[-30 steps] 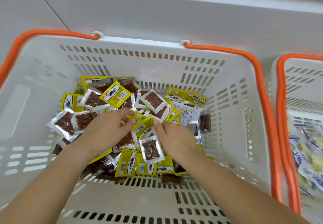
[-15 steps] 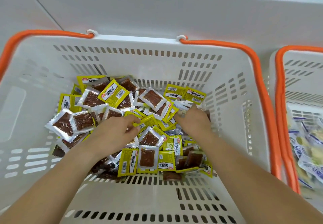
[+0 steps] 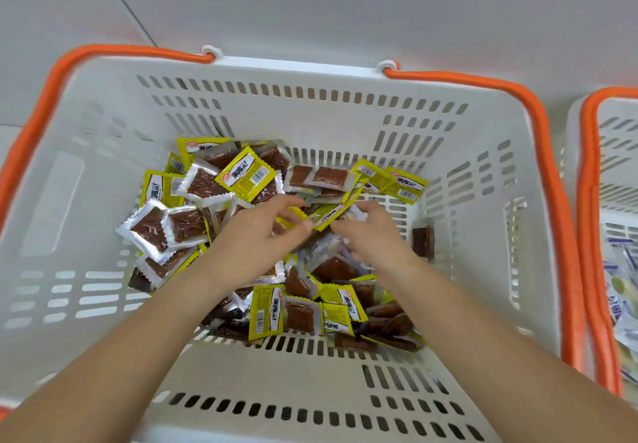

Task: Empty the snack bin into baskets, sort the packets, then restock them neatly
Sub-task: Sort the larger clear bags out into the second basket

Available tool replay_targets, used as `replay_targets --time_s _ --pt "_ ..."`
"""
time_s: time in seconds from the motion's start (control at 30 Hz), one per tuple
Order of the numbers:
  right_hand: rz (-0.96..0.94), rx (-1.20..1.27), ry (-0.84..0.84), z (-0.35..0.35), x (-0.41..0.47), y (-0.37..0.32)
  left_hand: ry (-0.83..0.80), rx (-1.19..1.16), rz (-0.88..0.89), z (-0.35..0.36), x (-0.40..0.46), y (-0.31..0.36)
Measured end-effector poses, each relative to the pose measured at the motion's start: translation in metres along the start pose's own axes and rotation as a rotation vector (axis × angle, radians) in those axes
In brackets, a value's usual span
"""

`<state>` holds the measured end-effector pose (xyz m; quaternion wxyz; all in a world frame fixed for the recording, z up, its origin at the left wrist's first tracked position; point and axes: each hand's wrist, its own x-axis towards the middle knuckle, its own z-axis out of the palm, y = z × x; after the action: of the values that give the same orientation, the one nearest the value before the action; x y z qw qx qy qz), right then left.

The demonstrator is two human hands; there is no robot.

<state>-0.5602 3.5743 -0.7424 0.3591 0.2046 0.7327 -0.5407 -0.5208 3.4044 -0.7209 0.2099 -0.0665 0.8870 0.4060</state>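
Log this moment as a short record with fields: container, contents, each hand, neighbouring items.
container: white slotted basket with orange handles
contents: loose pile of yellow snack packets, some showing a clear side with brown pieces
left hand: in the pile, fingers curled among packets; grip unclear
right hand: in the pile, fingertips at a yellow packet; grip unclear
neighbour: second basket at right, holding blue-and-white packets

White slotted basket [image 3: 345, 104], orange handles [image 3: 538, 152]; yellow-and-brown packets [image 3: 247, 176]; neighbouring packets [image 3: 621, 290] seemingly blue-white.
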Motion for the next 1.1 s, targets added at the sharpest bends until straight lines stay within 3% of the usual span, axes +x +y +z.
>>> replay_targets --time_s 0.07,0.13,0.2,0.3,0.47,0.57,0.73,0.9,1.0,1.1 --pt "0.002 0.095 -0.042 0.004 -0.013 -0.005 -0.099 -0.156 -0.01 0.001 -0.003 0.009" --pt "0.033 0.226 -0.146 0.007 -0.02 -0.007 -0.21 -0.035 0.049 0.008 -0.007 0.013" --pt "0.031 0.186 -0.232 0.007 -0.025 -0.013 -0.195 0.193 0.108 0.013 -0.006 0.009" --pt "-0.091 -0.13 -0.154 -0.005 -0.015 -0.02 -0.09 0.312 0.014 0.006 0.0 0.002" --pt "-0.196 -0.867 0.079 -0.026 0.005 -0.008 -0.028 0.17 -0.1 -0.005 0.003 -0.006" --pt "-0.17 -1.057 0.12 -0.025 0.018 0.018 -0.023 0.162 -0.115 -0.004 0.005 -0.008" --pt "-0.149 -0.996 0.198 -0.026 0.032 0.032 -0.002 0.107 -0.138 -0.007 0.006 -0.01" --pt "-0.012 -0.542 0.302 -0.034 0.043 0.031 0.075 0.081 -0.147 -0.008 0.007 -0.007" --pt "-0.174 -0.264 0.242 -0.028 0.033 0.017 0.175 -0.1 -0.152 -0.016 0.008 -0.006" --pt "-0.454 -0.261 0.171 -0.023 0.015 -0.01 0.29 -0.397 -0.17 -0.026 0.009 -0.001"
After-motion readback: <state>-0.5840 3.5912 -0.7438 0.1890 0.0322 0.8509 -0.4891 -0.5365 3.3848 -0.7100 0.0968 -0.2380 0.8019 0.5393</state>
